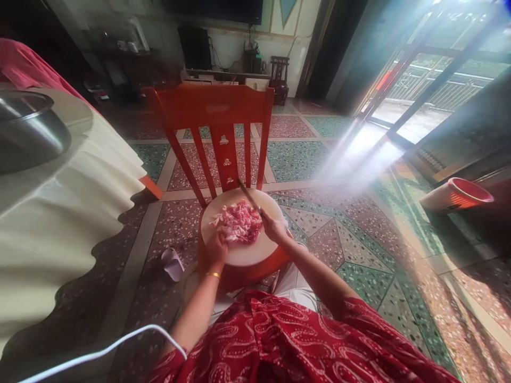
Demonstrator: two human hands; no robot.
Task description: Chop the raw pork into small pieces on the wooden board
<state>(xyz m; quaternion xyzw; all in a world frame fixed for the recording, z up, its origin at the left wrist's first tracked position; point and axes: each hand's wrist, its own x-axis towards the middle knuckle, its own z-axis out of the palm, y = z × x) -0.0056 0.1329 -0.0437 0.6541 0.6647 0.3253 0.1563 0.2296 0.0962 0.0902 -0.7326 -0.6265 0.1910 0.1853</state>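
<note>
Pink chopped meat (239, 222) lies heaped on a round pale cutting board (243, 255), knife (249, 198) angled above.

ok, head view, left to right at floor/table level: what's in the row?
Steel pot on the draped table → crumpled wrapper on the floor → left hand → chopped meat on the round board → right hand holding the knife → red bucket.

A red chair (217, 125) carries a round pale cutting board (247, 252) on its seat, just in front of the slatted backrest. A heap of pink chopped meat (239, 221) lies directly on the board, near its middle and slightly toward the backrest.
</note>
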